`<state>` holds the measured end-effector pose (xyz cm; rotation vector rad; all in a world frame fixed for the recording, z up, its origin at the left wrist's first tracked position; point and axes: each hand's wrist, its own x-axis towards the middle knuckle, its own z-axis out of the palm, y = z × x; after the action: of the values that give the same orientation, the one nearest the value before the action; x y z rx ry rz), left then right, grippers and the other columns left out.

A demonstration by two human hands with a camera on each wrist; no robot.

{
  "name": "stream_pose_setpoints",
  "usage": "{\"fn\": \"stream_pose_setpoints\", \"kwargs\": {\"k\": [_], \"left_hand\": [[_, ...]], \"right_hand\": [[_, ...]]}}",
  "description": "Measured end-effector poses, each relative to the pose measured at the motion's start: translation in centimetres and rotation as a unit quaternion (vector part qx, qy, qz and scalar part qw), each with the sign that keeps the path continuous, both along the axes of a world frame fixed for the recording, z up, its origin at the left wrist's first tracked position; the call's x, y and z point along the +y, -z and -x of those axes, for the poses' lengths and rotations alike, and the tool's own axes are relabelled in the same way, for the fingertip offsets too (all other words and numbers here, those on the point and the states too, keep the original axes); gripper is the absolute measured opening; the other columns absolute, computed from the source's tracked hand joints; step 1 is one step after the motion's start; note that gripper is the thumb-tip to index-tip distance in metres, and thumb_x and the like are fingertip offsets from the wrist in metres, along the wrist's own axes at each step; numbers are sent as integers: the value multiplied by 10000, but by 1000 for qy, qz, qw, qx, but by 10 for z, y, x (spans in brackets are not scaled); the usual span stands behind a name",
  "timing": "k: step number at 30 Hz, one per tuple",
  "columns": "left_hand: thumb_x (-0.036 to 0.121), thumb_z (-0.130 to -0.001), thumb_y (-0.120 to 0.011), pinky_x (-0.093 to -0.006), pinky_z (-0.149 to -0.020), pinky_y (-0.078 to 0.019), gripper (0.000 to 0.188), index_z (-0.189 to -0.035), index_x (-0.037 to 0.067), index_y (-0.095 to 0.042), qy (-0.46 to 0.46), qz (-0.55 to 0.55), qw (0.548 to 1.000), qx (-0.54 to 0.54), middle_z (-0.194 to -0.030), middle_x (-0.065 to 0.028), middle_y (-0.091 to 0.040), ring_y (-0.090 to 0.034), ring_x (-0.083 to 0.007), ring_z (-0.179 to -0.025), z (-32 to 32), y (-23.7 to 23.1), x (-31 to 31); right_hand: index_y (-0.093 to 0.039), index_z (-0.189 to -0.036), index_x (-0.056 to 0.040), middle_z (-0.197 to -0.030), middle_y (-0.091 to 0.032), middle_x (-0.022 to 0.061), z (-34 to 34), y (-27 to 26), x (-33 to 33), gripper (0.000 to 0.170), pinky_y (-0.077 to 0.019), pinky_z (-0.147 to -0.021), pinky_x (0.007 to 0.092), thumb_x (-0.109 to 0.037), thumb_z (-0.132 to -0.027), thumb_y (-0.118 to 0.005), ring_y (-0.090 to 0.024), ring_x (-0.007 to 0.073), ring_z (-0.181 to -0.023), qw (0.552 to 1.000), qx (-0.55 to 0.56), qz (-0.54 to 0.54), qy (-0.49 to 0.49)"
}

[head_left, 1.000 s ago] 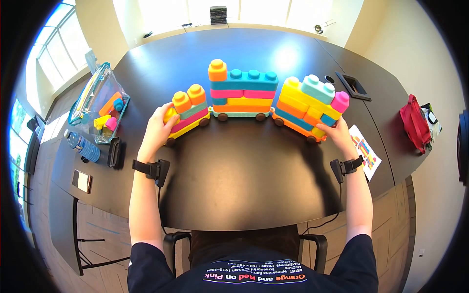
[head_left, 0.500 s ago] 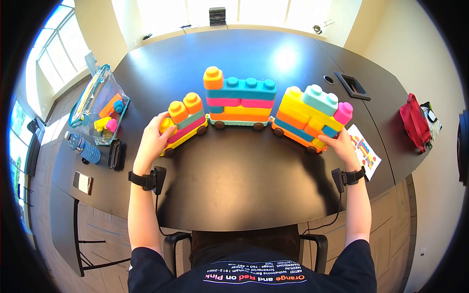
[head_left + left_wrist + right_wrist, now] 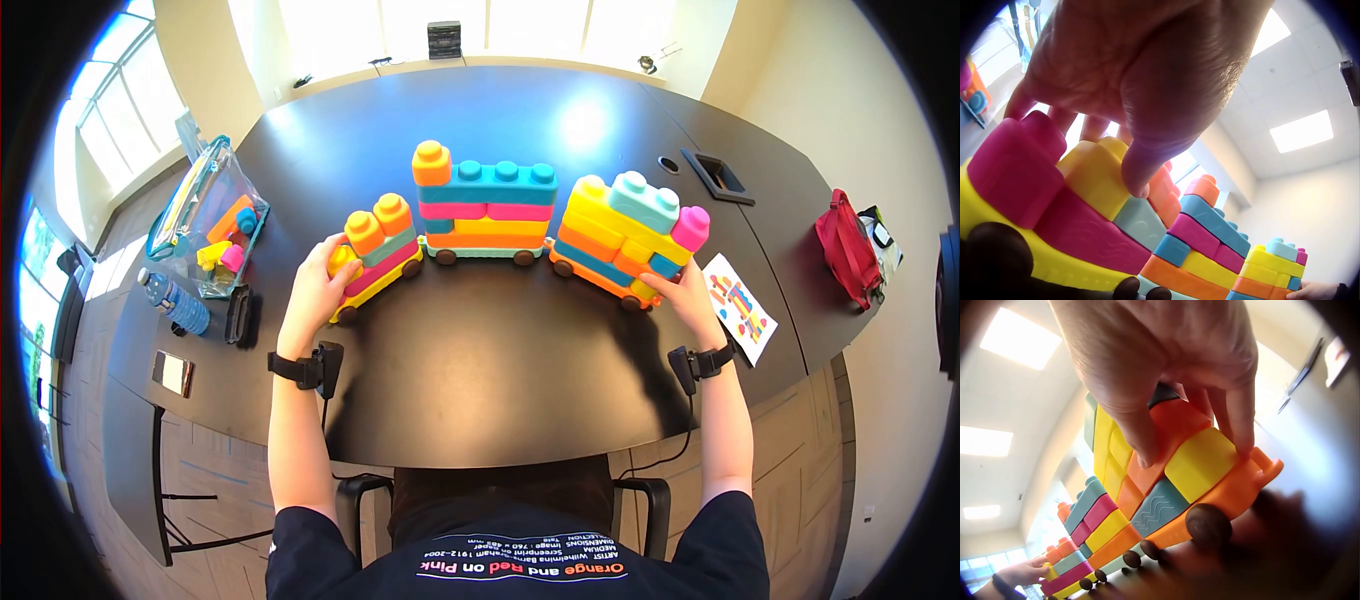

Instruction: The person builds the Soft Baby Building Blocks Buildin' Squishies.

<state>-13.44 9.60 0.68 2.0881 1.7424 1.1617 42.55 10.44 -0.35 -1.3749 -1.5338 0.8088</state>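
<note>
A toy block train [image 3: 487, 212] of three wheeled, linked cars stands in an arc on the dark table. My left hand [image 3: 318, 290] grips the low end of the left car [image 3: 385, 262]; its thumb presses the yellow block [image 3: 1094, 172] in the left wrist view, fingers behind. The middle car carries teal, pink and yellow rows with an orange block [image 3: 432, 163] on top. At the outer end of the right car [image 3: 600, 235], my right hand [image 3: 690, 300] pinches the stacked blocks, thumb on an orange block [image 3: 1172, 434] in the right wrist view.
A printed sheet [image 3: 742, 310] with block pictures lies beside the right hand. At left are a clear bag [image 3: 215, 215] with loose blocks, a water bottle [image 3: 178, 305], a black case [image 3: 238, 318] and a phone [image 3: 173, 373]. A red bag [image 3: 843, 250] lies far right.
The train has come a little nearer the body and slightly left, with both hands staying on its end cars. Most of this shift came in the first half second.
</note>
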Motion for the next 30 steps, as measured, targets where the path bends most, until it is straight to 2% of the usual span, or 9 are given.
{"fn": "stream_pose_setpoints", "kwargs": {"k": [2,4,8,11,13,16,20,26,30], "left_hand": [[176,-956,-757,-424,-1014,-525,499,-1405,18,-606,-5,35,999,-15,-1281,-208,-692,-671,-373,-1184,-2,-4,-1],[179,-950,-765,-426,-1053,-511,540,-1433,15,-589,-10,69,997,-31,-1325,-215,-677,-651,-378,-1237,-1,-6,-4],[173,-975,-760,-407,-1196,-405,656,-1551,21,-486,-62,-135,988,42,-1568,-173,-519,-514,-297,-1436,16,-20,-30],[227,-1012,-746,-401,-1161,-422,595,-1519,16,-517,-185,-239,943,-136,-1550,-138,-553,-526,-238,-1423,24,-51,-98],[165,-1080,-639,-356,-1110,-450,372,-1418,19,-588,-233,-387,882,-135,-1460,-111,-603,-557,-210,-1347,47,-53,-139],[167,-1115,-561,-361,-1101,-475,333,-1369,-47,-579,-409,-458,787,-63,-1403,-139,-635,-603,-222,-1280,77,-63,-204],[137,-1105,-552,-403,-1094,-500,328,-1342,-89,-576,-485,-531,691,-75,-1365,-177,-662,-630,-256,-1250,91,-65,-260],[90,-1053,-578,-513,-1065,-536,296,-1313,-43,-526,-465,-627,625,-10,-1381,-247,-622,-605,-332,-1276,64,-78,-295],[47,-977,-614,-507,-1012,-564,340,-1301,-31,-542,-397,-725,563,-22,-1350,-254,-634,-610,-333,-1273,90,-72,-297]], "right_hand": [[-526,-1455,-30,-1196,-732,86,-2,6,3,677,-595,-813,308,-156,-886,-869,-733,171,-1016,1000,6,-7,0],[-472,-1522,-51,-1322,-689,127,-4,6,3,790,-544,-1014,410,-192,-867,-890,-680,237,-1199,999,-44,2,8],[-339,-1640,-141,-1564,-519,142,-14,-11,-26,991,-374,-1176,562,-295,-846,-910,-483,333,-1452,999,1,-48,24],[-434,-1587,-87,-1543,-549,131,-48,-37,-75,810,-372,-1207,483,-286,-915,-839,-483,306,-1464,979,45,-164,113],[-477,-1545,-52,-1556,-551,130,-73,-56,-117,627,-371,-1225,449,-162,-988,-742,-486,290,-1480,938,-12,-280,204],[-519,-1498,2,-1568,-542,141,-115,-73,-178,475,-422,-1194,401,-146,-1068,-657,-490,264,-1470,833,-70,-398,378],[-576,-1419,47,-1486,-609,139,-134,-81,-250,416,-461,-1163,365,-141,-1061,-675,-603,222,-1324,682,-73,-473,553],[-610,-1289,86,-1399,-653,211,-109,-98,-289,379,-440,-1170,438,-151,-1013,-716,-604,295,-1320,544,-128,-618,553],[-575,-1219,96,-1391,-645,271,-106,-104,-294,326,-453,-1139,445,-130,-1016,-695,-620,332,-1312,480,-180,-676,529]]}}
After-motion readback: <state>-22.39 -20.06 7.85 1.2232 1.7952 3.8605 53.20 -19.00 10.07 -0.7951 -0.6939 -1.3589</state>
